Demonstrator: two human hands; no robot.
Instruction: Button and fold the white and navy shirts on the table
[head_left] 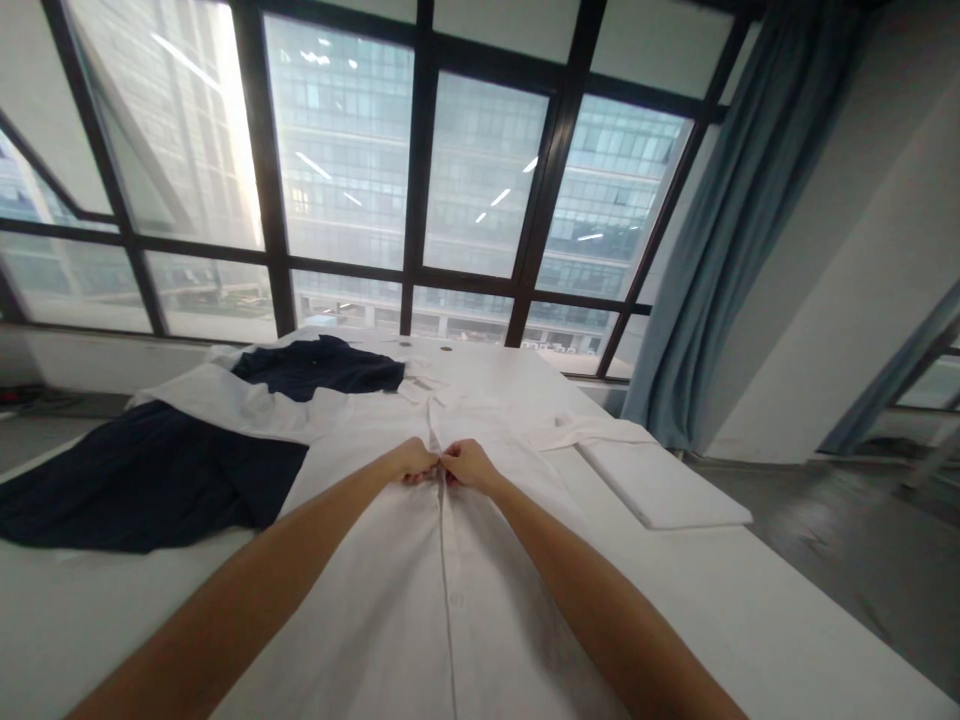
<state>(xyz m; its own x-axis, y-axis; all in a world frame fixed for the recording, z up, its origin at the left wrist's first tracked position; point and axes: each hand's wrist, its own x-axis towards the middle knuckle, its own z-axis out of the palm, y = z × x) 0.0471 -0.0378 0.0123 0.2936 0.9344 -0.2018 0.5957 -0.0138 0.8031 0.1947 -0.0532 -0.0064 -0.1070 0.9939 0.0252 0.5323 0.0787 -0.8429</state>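
While both hands meet at the middle of the head view, the white shirt [420, 560] lies flat, front up, on the white surface [787, 620], collar toward 12 o'clock. Left hand [411, 462] and right hand [466, 464] are both pinched on the shirt's front placket, fingertips touching or nearly so, each gripping an edge of fabric approx. mid-chest. Whether a button sits between the fingers can't be told; too small.

Risks, as a judgement:
- Pulling the 2 placket edges unevenly could skew the front, so a button meets the wrong hole & the shirt closes crooked.
- Forearms rest on the lower shirt; dragging them could wrinkle or shift it toward 6 o'clock.
- Shirt sleeve [592, 432] at 2 o'clock lies w/ its cuff touching a folded white piece [660, 485] that sits close to the surface's edge; a tug on the shirt could nudge that piece off.
- Dark navy garment [150, 470] at 9–10 o'clock lies over the other sleeve; lifting the shirt could drag it along.

Windows [420, 180] at 12, curtain [720, 230] at 2: not involved.
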